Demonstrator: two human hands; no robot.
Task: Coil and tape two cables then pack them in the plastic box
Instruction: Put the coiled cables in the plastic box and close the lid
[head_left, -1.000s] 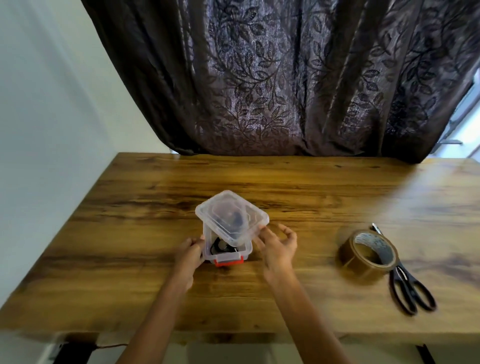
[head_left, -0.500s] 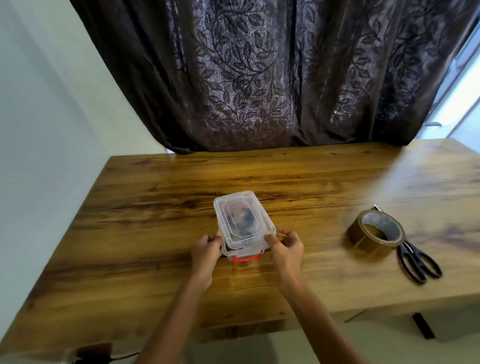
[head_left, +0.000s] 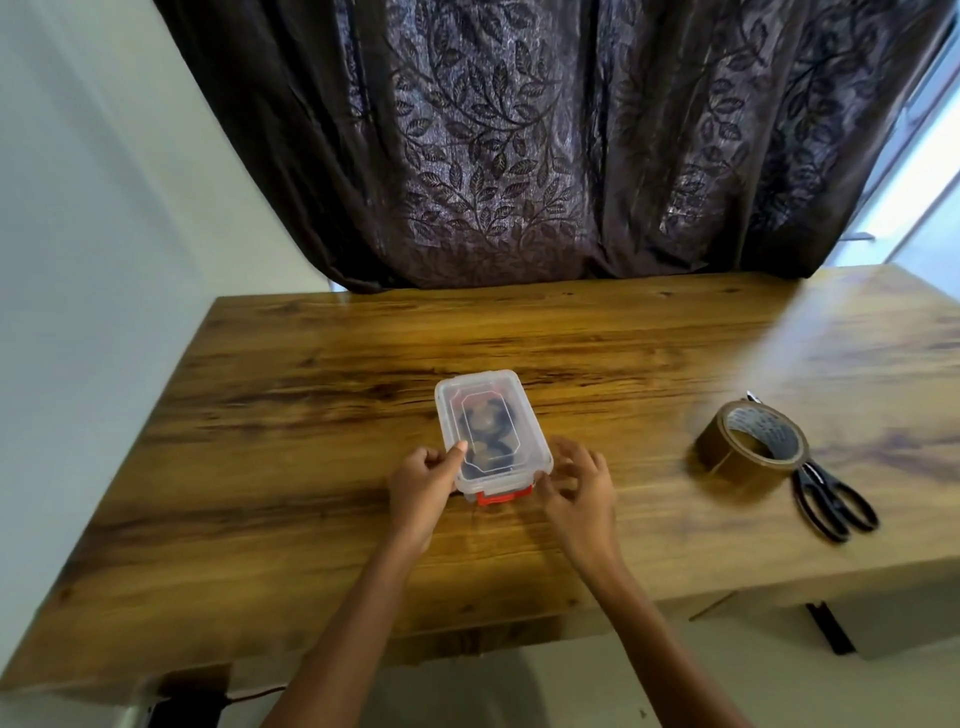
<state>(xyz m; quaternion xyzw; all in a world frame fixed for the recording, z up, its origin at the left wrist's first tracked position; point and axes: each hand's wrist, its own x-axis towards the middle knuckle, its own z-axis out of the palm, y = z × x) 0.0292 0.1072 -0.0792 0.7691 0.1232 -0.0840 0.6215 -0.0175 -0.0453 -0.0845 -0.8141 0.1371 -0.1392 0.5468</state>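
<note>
Clear plastic box (head_left: 492, 434) with red front latch (head_left: 504, 498) sits near the middle of the wooden bench (head_left: 623, 353), lid on, dark coiled cables (head_left: 485, 441) inside. Left hand (head_left: 422, 480) grasps its left edge, thumb on the lid; right hand (head_left: 576, 480) hovers released. An unlatched lid might pop up, or uneven pressing could slide the box.

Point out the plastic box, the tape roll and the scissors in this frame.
plastic box (head_left: 524, 410): head view, on the clear lid's right side.
tape roll (head_left: 727, 451): head view, on its brown outer band.
scissors (head_left: 831, 506): head view, on the black handles.
</note>
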